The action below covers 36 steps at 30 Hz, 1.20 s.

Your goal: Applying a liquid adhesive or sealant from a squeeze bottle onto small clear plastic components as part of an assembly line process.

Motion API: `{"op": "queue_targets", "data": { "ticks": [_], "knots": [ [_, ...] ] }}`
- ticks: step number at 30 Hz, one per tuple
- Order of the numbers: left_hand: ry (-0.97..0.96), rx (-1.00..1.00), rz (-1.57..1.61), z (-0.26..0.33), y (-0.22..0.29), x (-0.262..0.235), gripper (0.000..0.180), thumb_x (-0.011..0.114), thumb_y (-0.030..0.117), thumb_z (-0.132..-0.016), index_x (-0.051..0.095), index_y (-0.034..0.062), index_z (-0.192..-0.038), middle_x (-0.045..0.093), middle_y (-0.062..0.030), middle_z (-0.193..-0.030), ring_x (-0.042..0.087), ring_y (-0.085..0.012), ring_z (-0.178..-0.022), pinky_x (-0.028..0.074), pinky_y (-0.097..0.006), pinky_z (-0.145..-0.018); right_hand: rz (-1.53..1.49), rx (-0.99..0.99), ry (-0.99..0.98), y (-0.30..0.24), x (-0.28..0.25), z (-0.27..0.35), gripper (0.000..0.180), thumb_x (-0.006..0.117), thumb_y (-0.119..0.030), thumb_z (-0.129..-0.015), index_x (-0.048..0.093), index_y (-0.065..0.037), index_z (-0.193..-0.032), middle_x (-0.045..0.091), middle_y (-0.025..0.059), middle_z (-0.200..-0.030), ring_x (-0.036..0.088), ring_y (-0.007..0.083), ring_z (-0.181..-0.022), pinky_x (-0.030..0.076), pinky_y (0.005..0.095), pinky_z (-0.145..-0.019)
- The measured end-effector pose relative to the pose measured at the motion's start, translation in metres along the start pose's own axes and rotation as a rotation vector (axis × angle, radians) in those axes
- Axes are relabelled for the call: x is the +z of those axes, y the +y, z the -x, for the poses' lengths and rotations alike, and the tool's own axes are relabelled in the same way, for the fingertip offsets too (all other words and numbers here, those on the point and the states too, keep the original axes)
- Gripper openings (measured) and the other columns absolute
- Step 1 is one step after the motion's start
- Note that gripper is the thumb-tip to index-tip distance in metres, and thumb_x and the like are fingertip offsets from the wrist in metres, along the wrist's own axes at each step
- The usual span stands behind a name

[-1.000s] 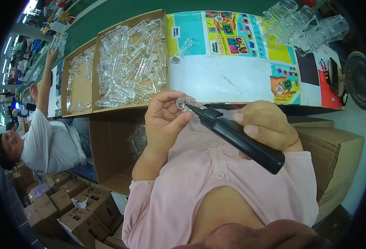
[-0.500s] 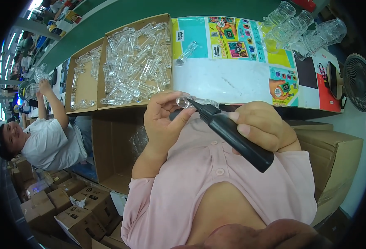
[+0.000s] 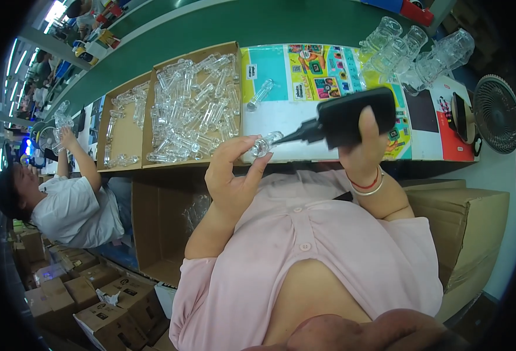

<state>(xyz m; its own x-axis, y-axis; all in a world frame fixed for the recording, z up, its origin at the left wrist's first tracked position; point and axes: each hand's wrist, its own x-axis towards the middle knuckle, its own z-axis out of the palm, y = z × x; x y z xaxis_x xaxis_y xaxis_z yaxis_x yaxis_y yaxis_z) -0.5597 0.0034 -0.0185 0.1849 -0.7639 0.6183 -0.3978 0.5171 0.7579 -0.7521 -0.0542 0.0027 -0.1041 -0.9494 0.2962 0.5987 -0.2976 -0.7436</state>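
Note:
Between the thumb and fingertips of my left hand (image 3: pixel 233 178) is a small clear glass-like piece (image 3: pixel 261 148) with a rounded end. My right hand (image 3: pixel 364 146) grips a black squeeze bottle (image 3: pixel 351 114), raised and tipped so its pointed nozzle slants down to the left. The nozzle tip is at the clear piece; whether it touches I cannot tell. Just beyond, a single clear tube-shaped piece (image 3: pixel 261 95) lies on the printed sheet (image 3: pixel 322 120). To the left, a heap of similar clear pieces (image 3: pixel 191 111) fills a cardboard tray (image 3: pixel 238 76).
A second cardboard tray (image 3: pixel 123 128) holds a few clear pieces along its sides. Larger clear glass-like vessels (image 3: pixel 445 55) stand at the far right, near a black fan (image 3: pixel 492 114). Cardboard boxes (image 3: pixel 463 228) stand at my right. A co-worker (image 3: pixel 74 207) sits to the left.
My right hand has lifted and turned the black bottle, from its base pointing down toward me to its base raised up and right. My left hand still holds the clear piece.

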Motion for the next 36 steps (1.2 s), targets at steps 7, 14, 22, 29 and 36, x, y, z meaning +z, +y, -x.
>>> {"op": "queue_targets", "data": {
  "ticks": [7, 14, 22, 29, 36],
  "knots": [
    [-0.021, -0.299, 0.152, 0.01, -0.007, 0.009, 0.032, 0.065, -0.007, -0.072, 0.053, -0.001, -0.101, 0.059, -0.0106, -0.098, 0.059, -0.0167, -0.091, 0.047, -0.028, -0.081, -1.009, 0.789, 0.168, 0.066, -0.054, -0.054, 0.03, 0.057, -0.027, -0.085, 0.055, 0.003, -0.089, 0.058, 0.0155, -0.077, 0.049, 0.0108, -0.05, 0.04, 0.0177, -0.041],
    [-0.132, -0.263, 0.12, 0.006, -0.022, 0.008, 0.036, 0.059, -0.011, -0.072, 0.05, 0.0011, -0.104, 0.049, -0.0097, -0.109, 0.054, -0.0177, -0.098, 0.043, -0.028, -0.085, -1.264, 0.593, 0.341, 0.098, -0.072, -0.087, 0.031, 0.055, -0.023, -0.085, 0.05, 0.008, -0.087, 0.055, 0.0136, -0.073, 0.049, 0.0111, -0.051, 0.042, 0.0182, -0.043],
    [-0.164, -0.412, 0.24, 0.001, -0.031, 0.018, 0.033, 0.056, -0.008, -0.075, 0.047, 0.0008, -0.106, 0.051, -0.0079, -0.1, 0.054, -0.0149, -0.092, 0.042, -0.027, -0.084, -1.239, 0.361, 0.312, 0.015, -0.134, -0.078, 0.031, 0.055, -0.026, -0.085, 0.051, 0.005, -0.085, 0.055, 0.0132, -0.074, 0.047, 0.0092, -0.049, 0.04, 0.018, -0.04],
    [-0.229, -0.607, 0.48, -0.001, -0.028, 0.054, 0.037, 0.055, -0.012, -0.075, 0.044, -0.0005, -0.108, 0.051, -0.0096, -0.099, 0.054, -0.0151, -0.093, 0.044, -0.026, -0.084, -1.276, 0.033, 0.474, -0.002, -0.214, -0.077, 0.031, 0.055, -0.023, -0.085, 0.047, 0.007, -0.085, 0.053, 0.0129, -0.074, 0.05, 0.0098, -0.05, 0.043, 0.0176, -0.042],
    [-0.381, -0.66, 0.512, -0.006, -0.018, 0.075, 0.034, 0.059, -0.011, -0.072, 0.048, -0.0006, -0.101, 0.054, -0.0099, -0.096, 0.054, -0.0158, -0.09, 0.044, -0.027, -0.083, -1.333, 0.025, 0.497, 0.01, -0.251, -0.069, 0.039, 0.052, -0.031, -0.086, 0.05, 0.007, -0.08, 0.051, 0.0075, -0.062, 0.051, 0.0111, -0.048, 0.045, 0.0186, -0.042]
  ]
}}
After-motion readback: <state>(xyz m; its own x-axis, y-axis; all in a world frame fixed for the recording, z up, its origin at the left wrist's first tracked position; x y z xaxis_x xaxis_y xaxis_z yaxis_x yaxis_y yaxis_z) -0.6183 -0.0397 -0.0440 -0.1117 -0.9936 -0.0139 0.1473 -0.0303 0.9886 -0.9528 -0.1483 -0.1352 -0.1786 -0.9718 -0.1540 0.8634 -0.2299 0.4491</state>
